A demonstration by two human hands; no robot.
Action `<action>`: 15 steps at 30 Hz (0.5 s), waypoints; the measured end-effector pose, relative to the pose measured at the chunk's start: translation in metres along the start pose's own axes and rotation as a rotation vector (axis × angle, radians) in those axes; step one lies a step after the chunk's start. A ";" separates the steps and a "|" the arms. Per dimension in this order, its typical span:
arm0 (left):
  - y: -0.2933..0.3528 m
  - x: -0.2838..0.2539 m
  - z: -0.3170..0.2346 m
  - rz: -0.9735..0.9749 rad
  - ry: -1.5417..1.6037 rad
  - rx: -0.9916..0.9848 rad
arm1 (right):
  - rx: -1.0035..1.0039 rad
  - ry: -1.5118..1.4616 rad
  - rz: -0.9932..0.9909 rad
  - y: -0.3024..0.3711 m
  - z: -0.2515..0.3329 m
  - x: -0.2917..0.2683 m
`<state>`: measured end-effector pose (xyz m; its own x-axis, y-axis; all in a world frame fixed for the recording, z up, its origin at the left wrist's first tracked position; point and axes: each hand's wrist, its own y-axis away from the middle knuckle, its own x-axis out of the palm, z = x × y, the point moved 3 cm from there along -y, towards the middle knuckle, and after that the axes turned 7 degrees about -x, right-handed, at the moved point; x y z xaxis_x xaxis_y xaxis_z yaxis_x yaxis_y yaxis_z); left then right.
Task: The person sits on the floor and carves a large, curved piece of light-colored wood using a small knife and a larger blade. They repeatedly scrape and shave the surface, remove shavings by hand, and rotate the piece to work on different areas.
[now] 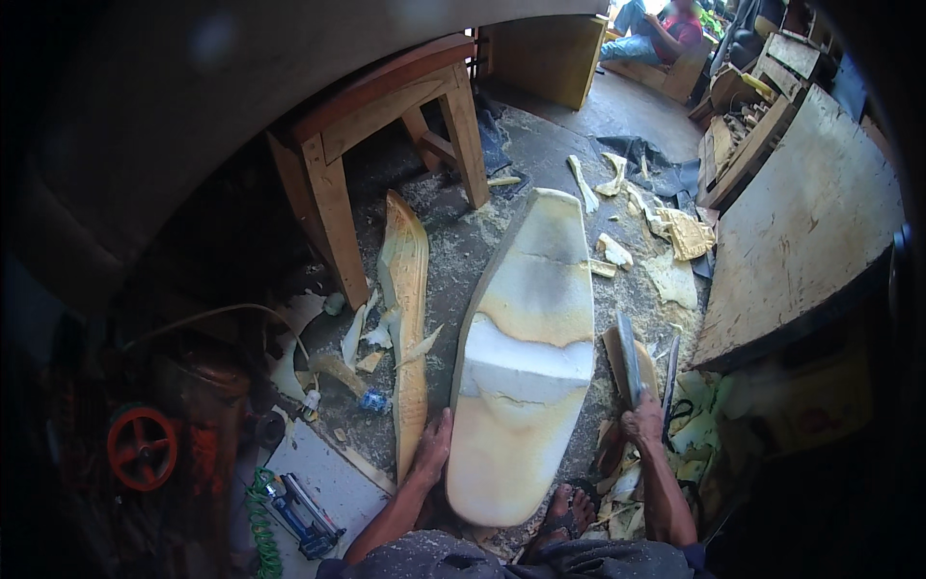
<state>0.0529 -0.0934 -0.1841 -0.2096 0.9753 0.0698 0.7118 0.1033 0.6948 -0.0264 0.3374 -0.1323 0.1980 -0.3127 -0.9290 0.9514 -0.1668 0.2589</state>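
A long motorcycle seat foam [526,434], cream and yellowed with a white band across its middle and a grey smudge near its narrow far end, lies lengthwise in front of me. My left hand [435,448] rests against its near left side, fingers stretched along the edge. Right of the foam, my right hand [643,421] is closed round the near end of a long flat grey tool [629,352]; its exact kind is unclear. The tool stands apart from the foam, over a brown curved piece beside it.
A brown moulded seat base [409,289] lies left of the foam. Foam scraps [690,234] litter the floor. A wooden stool [386,125] stands far left, a blue staple gun [304,516] near left, a leaning board [801,222] at right. Another person [666,39] sits far back.
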 end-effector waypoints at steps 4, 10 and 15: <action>-0.006 -0.007 -0.007 0.006 0.040 0.006 | -0.191 -0.133 -0.349 0.044 -0.005 -0.022; -0.062 0.008 -0.035 0.079 0.123 -0.031 | -0.175 -0.369 -0.409 0.097 -0.001 -0.018; -0.043 0.020 -0.023 -0.073 -0.203 -0.093 | 0.112 -0.259 -0.049 0.113 -0.006 -0.016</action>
<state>0.0023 -0.0824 -0.1956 -0.1124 0.9861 -0.1222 0.6330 0.1658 0.7562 0.0793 0.3290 -0.0902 0.0722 -0.5274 -0.8465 0.9236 -0.2850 0.2563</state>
